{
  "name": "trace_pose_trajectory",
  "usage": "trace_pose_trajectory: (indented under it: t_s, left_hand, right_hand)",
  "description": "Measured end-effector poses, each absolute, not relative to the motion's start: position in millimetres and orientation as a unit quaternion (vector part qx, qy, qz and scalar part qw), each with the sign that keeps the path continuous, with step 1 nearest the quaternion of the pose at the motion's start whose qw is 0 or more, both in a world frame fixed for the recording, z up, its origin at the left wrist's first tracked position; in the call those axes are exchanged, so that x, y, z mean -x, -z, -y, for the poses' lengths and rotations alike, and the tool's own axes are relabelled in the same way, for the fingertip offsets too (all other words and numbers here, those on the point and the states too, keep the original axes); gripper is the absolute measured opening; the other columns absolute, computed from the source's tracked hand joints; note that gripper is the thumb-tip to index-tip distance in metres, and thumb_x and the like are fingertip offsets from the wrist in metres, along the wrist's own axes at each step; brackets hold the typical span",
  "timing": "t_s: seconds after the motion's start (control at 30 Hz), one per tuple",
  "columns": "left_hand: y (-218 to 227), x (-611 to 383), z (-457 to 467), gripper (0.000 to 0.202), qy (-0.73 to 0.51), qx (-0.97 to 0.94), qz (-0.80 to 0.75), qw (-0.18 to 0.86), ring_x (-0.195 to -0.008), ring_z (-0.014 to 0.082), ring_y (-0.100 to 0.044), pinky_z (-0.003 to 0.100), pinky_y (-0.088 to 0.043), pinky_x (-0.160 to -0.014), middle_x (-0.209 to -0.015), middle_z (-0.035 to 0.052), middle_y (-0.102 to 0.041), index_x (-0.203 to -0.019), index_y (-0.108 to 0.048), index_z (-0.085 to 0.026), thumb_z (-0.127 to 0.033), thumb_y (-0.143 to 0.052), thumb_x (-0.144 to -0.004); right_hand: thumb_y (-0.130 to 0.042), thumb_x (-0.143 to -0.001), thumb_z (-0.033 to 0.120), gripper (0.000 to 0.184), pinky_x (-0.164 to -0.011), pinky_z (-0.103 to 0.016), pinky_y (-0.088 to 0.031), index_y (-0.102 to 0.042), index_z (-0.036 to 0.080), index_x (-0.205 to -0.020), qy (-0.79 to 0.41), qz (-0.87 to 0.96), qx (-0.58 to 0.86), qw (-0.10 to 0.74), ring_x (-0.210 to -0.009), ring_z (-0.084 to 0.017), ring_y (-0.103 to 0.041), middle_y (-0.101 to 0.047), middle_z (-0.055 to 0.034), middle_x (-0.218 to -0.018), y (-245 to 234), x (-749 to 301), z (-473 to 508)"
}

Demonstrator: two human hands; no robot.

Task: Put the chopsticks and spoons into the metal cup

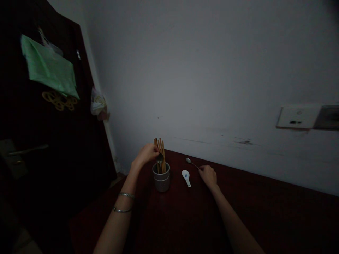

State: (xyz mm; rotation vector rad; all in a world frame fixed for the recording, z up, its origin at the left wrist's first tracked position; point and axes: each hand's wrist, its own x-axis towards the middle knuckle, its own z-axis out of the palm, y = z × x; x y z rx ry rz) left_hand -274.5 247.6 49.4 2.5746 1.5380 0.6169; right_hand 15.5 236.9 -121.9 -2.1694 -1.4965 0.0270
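Note:
A grey metal cup [161, 181] stands on the dark red table with several wooden chopsticks [163, 158] upright in it. My left hand [146, 154] is at the chopsticks above the cup's rim, its fingers closed on a metal spoon [159, 157] whose dark bowl is uppermost. The lower part of that spoon is hard to make out. To the right, my right hand [208, 175] rests low at the tabletop, fingers closed on the handle end of a long-handled metal spoon [188, 160]. Between my hands lies a white ceramic soup spoon [186, 175] with a blue mark.
The table [254, 190] runs along a pale wall [196, 70]. On the left is a dark door with a lever handle [29, 150] and a hanging green cloth [50, 67]. A plastic bag [97, 103] hangs by the door frame. Wall sockets [298, 117] are at right.

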Motion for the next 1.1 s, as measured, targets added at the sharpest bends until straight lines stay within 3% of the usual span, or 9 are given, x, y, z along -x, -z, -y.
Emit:
trace_pose_trajectory:
  t_s: [0.27, 0.47, 0.6, 0.73, 0.87, 1.1]
  left_hand:
    - [-60, 271, -235, 0.02, -0.255, -0.833, -0.491, 0.003, -0.057, 0.0136, -0.052, 0.025, -0.03, -0.054, -0.062, 0.0042, -0.063, -0.071, -0.067, -0.017, -0.025, -0.049, -0.069]
    - [-75, 273, -216, 0.022, -0.328, -0.815, -0.477, -0.031, -0.055, 0.0128, -0.051, 0.024, -0.03, -0.053, -0.058, 0.0028, -0.061, -0.075, -0.067, -0.019, -0.03, -0.048, -0.075]
    - [-88, 274, -198, 0.022, -0.432, -0.781, -0.444, -0.084, -0.052, 0.0102, -0.05, 0.022, -0.032, -0.052, -0.059, 0.0014, -0.06, -0.077, -0.067, -0.018, -0.033, -0.051, -0.075]
    - [-101, 268, -172, 0.02, -0.539, -0.744, -0.384, -0.091, -0.047, 0.0075, -0.047, 0.02, -0.034, -0.049, -0.053, -0.0011, -0.056, -0.077, -0.066, -0.016, -0.032, -0.054, -0.075]
    - [-106, 262, -158, 0.019, -0.603, -0.712, -0.356, -0.049, -0.044, 0.0063, -0.046, 0.019, -0.035, -0.045, -0.049, -0.0027, -0.053, -0.076, -0.065, -0.016, -0.033, -0.057, -0.074]
    - [-102, 264, -172, 0.018, -0.636, -0.684, -0.353, 0.054, -0.039, 0.0058, -0.044, 0.018, -0.034, -0.039, -0.045, -0.0036, -0.051, -0.075, -0.064, -0.016, -0.033, -0.058, -0.074]
  right_hand:
    - [-0.044, -0.079, 0.026, 0.033, -0.08, -0.034, -0.041, -0.062, 0.019, -0.106, 0.027, 0.559, 0.79, 0.249, -0.1, -0.026, -0.054, -0.06, -0.0122, -0.107, 89, -4, -233]
    - [-0.046, -0.078, 0.021, 0.032, -0.084, -0.028, -0.039, -0.064, 0.014, -0.103, 0.028, 0.606, 0.724, 0.328, -0.098, -0.022, -0.055, -0.06, -0.0143, -0.105, 48, 13, -232]
    - [-0.048, -0.077, 0.022, 0.032, -0.081, -0.026, -0.041, -0.064, 0.013, -0.103, -0.061, 0.648, 0.635, 0.416, -0.086, -0.018, -0.059, -0.064, -0.0108, -0.101, 11, 35, -221]
    - [-0.047, -0.081, 0.034, 0.032, -0.076, -0.027, -0.043, -0.066, 0.015, -0.096, -0.169, 0.713, 0.47, 0.493, -0.081, -0.016, -0.059, -0.067, -0.0078, -0.094, -28, 65, -194]
    - [-0.046, -0.082, 0.038, 0.033, -0.065, -0.024, -0.044, -0.064, 0.017, -0.1, -0.291, 0.749, 0.335, 0.493, -0.075, -0.013, -0.058, -0.067, -0.0063, -0.091, -51, 85, -166]
    - [-0.061, -0.071, 0.028, 0.022, -0.053, -0.022, -0.043, -0.068, 0.015, -0.087, -0.369, 0.717, 0.358, 0.471, -0.059, -0.01, -0.057, -0.067, -0.0043, -0.072, -58, 78, -155]
